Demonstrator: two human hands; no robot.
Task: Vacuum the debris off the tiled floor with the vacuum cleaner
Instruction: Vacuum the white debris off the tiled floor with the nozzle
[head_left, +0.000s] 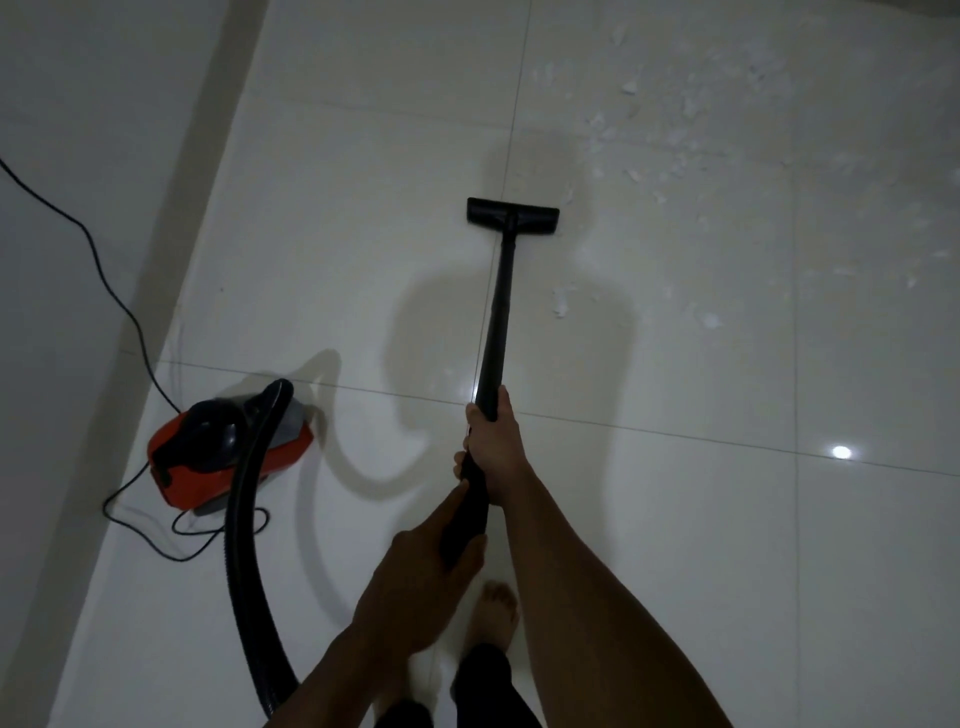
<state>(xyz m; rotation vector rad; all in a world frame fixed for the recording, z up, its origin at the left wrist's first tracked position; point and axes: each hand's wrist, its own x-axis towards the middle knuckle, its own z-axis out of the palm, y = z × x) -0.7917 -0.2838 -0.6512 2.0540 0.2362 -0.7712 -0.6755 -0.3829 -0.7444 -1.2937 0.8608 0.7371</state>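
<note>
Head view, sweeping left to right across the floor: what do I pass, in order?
Power cord → red vacuum body → wand with floor head → scattered white debris.

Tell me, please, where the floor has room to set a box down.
Bare tile: between the vacuum body and the wand, and lower right past the right hand. White debris crowds the upper right; cord loops by the body.
</note>
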